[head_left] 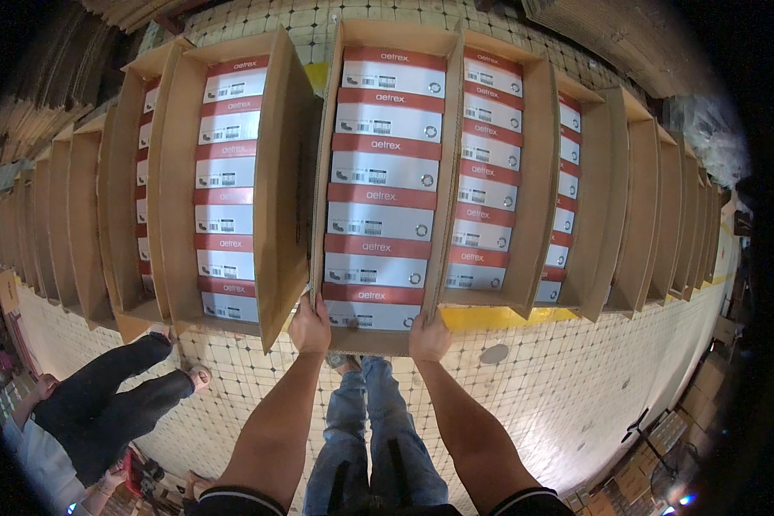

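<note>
Both bare hands down at the near end of one long open carton on the floor. Left hand clamped on the near left corner, fingers curled over the flap edge and closed on the cardboard. Right hand gripping the near right corner the same way, fingers hooked over the rim and mostly hidden behind it (thumb not visible).

Carton already full: a single row of white shoe boxes with red lids running from near end to far end, no gaps showing. Flaps upright and unfolded, so filling looks finished, closing or shifting not yet done. Neighbouring cartons in much the same state: one on the left, just apart from the held carton, and one on the right touching its side wall, both packed with like boxes and open. More open cartons beyond on both sides, contents hard to make out.

Floor of small pale tiles with dark joints, a yellow stripe under the near ends of the cartons. Own legs in blue jeans below. Another person in dark trousers at the lower left edge. Stacked flat cardboard along the far wall; dim warehouse-like room.
</note>
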